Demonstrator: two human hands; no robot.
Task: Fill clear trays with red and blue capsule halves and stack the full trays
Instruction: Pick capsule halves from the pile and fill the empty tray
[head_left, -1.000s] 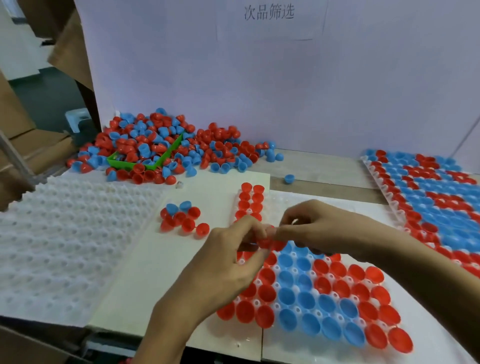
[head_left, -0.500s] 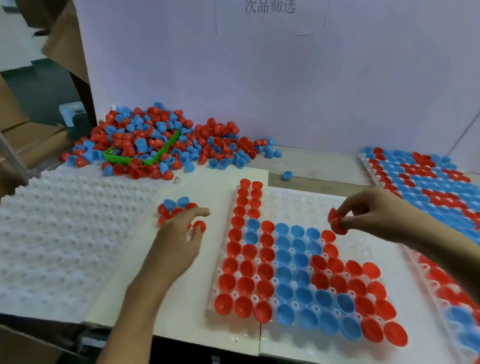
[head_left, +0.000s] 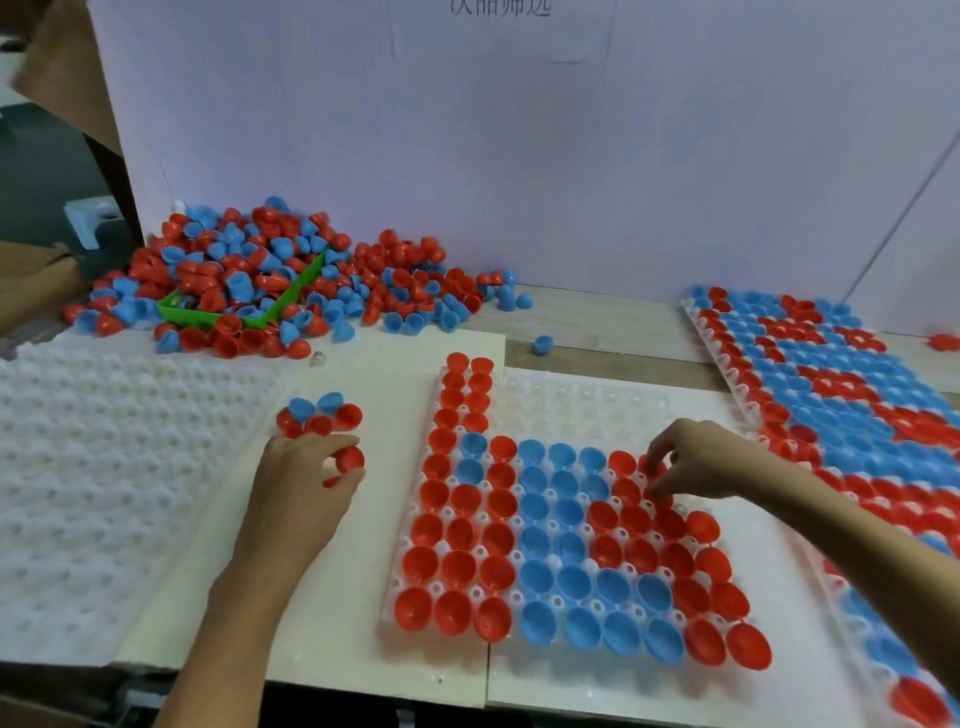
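Observation:
A clear tray (head_left: 582, 405) lies in front of me, its near part filled with red and blue capsule halves. My right hand (head_left: 691, 460) reaches down at the tray's right side and pinches a red half (head_left: 655, 467) over a cell there. My left hand (head_left: 304, 493) lies on the white board left of the tray, its fingers curled round a red half (head_left: 349, 458). Just beyond it sits a small cluster of loose red and blue halves (head_left: 319, 413).
A big heap of red and blue halves (head_left: 275, 275) with a green scoop (head_left: 208, 314) lies at the back left. A full tray (head_left: 852, 395) lies at the right. Empty bumpy white trays (head_left: 104, 478) lie at the left. One blue half (head_left: 543, 343) sits alone.
My hands parted from the tray's middle. The left went to the small cluster and took a red half. The right carried red halves rightwards, then came down onto the tray's right side.

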